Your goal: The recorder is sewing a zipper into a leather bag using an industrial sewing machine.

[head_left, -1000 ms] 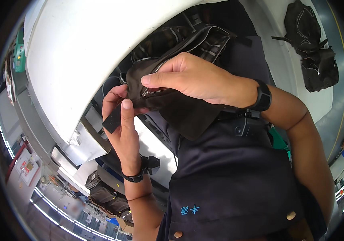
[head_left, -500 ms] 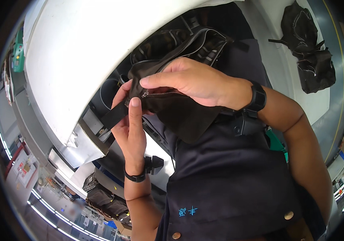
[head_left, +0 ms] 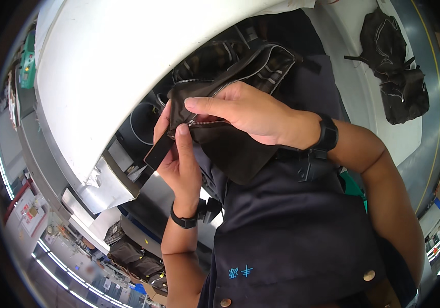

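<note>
A dark brown fabric bag (head_left: 240,159) with metal zippers and a plaid lining lies across my lap, under the edge of the white table. My left hand (head_left: 180,159) grips its left corner, thumb on top beside the zipper end and fingers behind the cloth. A short dark strap (head_left: 159,152) sticks out from that corner, by the left fingers. My right hand (head_left: 253,110) holds the bag between thumb and fingers; its fingertips are hidden inside the zipped opening. The plaid lining (head_left: 274,69) shows in the gaping section beyond the right hand.
The white tabletop (head_left: 96,66) curves over the far left side. More dark bag pieces (head_left: 402,87) lie on a white surface at the far right. Several finished-looking brown bags (head_left: 132,256) sit at lower left. A green device (head_left: 27,61) stands at the left edge.
My left hand has shifted slightly right with the bag's corner, and the strap is now tilted more steeply. My right hand keeps its grip, lying slightly lower in view.
</note>
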The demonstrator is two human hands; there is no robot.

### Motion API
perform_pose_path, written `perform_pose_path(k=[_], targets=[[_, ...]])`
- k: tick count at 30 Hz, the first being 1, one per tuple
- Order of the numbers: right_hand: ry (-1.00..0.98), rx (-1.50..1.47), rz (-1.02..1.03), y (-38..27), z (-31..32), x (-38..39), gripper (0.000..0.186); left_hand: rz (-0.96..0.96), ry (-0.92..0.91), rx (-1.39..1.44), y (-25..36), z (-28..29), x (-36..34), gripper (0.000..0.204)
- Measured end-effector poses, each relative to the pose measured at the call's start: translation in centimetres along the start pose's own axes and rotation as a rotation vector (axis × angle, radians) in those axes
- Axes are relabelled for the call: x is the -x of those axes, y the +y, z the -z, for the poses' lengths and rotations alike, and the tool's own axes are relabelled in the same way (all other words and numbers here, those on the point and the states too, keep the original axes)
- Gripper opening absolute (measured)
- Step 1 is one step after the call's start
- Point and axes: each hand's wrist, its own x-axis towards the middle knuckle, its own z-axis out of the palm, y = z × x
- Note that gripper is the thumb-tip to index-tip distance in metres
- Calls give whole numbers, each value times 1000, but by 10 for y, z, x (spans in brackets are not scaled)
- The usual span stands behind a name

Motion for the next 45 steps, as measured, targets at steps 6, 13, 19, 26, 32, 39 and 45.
perform_pose_path(k=[6,13,19,26,32,39,45], targets=[[-194,-68,190,-22,-24,22,29,-109,8,-1,15,8,1,43],[-401,58,86,-61,-113,-6,35,34,426,77,87,55,-2,42],[-608,343,132,-104,-227,-12,29,-175,1062,-26,162,121,-5,29],[-667,242,330,-127,-211,-105,37,-558,704,-437,148,129,-86,34],[-366,343,501,-158,-164,-119,28,-545,617,-105,127,71,-147,33],[-414,407,639,-180,-189,-130,29,-493,664,28,163,56,-148,34],[-522,592,593,-179,-250,-119,33,-436,757,-57,187,92,-123,41]])
